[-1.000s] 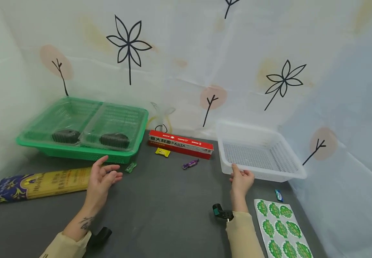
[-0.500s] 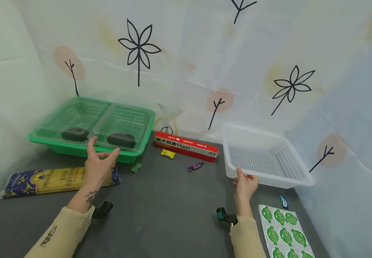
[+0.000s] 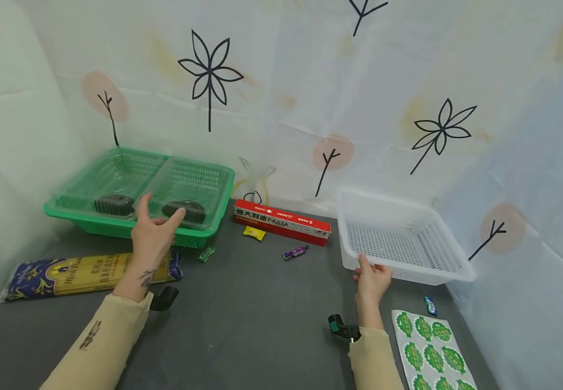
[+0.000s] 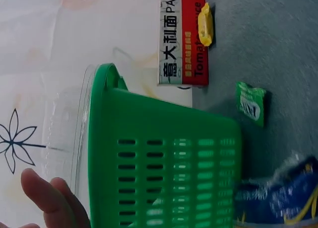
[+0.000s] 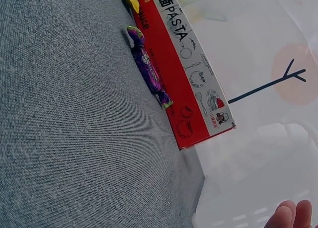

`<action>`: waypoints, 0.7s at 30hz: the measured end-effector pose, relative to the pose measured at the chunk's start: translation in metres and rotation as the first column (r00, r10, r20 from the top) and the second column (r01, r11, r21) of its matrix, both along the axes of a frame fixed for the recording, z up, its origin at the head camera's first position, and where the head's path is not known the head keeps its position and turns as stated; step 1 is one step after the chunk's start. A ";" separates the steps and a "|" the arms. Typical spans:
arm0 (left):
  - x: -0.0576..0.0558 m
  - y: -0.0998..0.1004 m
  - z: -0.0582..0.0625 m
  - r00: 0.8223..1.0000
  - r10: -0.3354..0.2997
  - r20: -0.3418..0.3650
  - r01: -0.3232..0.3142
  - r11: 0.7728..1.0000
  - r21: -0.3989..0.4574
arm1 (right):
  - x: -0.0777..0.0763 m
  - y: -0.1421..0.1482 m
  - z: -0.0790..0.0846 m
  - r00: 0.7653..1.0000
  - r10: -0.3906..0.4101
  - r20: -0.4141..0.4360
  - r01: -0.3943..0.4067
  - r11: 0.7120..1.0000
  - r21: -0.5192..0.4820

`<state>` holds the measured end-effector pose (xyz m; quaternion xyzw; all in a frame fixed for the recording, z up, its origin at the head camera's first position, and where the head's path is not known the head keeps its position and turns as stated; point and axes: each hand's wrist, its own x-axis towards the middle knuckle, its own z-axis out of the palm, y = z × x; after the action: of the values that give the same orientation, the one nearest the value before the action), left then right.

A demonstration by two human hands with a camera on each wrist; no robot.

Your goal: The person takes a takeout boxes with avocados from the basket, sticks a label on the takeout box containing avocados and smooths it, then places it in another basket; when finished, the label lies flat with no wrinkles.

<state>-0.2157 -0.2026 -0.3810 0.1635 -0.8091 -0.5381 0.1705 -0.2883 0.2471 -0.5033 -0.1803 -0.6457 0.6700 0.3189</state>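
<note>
My left hand [image 3: 153, 238] is at the front rim of a green plastic basket [image 3: 198, 238], thumb and index finger spread apart. Two clear plastic containers [image 3: 183, 176] sit in that basket, each with a dark ribbed item [image 3: 114, 204] at its front. In the left wrist view, the fingers [image 4: 47, 195] reach up beside the basket's rim and the clear plastic. My right hand [image 3: 373, 281] pinches the near rim of a white perforated basket [image 3: 408, 265]; only its fingertips [image 5: 285, 217] show in the right wrist view.
A yellow and blue noodle packet [image 3: 86, 273] lies under the left forearm. A red pasta box [image 3: 281, 223] stands at the back, near yellow [image 3: 254, 233], purple [image 3: 295, 252] and green candies [image 3: 206, 254]. A blue candy [image 3: 430, 306] and a sticker sheet [image 3: 432, 349] lie at right.
The left hand has moved from over the noodle packet forward to the green basket's front rim, with thumb and index finger spreading. The right hand stays at the white basket; the head view has shifted.
</note>
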 end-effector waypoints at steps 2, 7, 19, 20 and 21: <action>-0.004 0.002 -0.001 1.000 0.000 -0.006 0.000 1.000 0.000 | 0.001 0.000 0.001 1.000 0.002 0.003 -0.002 1.000 -0.011; -0.013 0.007 0.000 0.999 0.024 -0.031 -0.024 1.000 0.007 | 0.000 -0.001 0.002 1.000 -0.001 0.007 0.001 1.000 -0.015; -0.035 0.023 0.007 0.983 0.183 -0.019 -0.179 0.976 0.126 | 0.001 -0.001 0.003 1.000 -0.003 0.005 0.003 1.000 -0.009; -0.037 0.024 0.006 0.980 0.197 -0.023 -0.192 0.971 0.141 | 0.001 -0.001 0.003 1.000 -0.001 0.007 0.001 1.000 -0.006; -0.039 0.025 0.005 0.976 0.215 -0.026 -0.209 0.966 0.149 | 0.001 -0.001 0.003 1.000 0.001 0.007 -0.001 1.000 -0.006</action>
<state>-0.2547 -0.1778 -0.3756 0.2497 -0.7419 -0.5775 0.2319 -0.2868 0.2456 -0.5002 -0.1835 -0.6448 0.6715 0.3157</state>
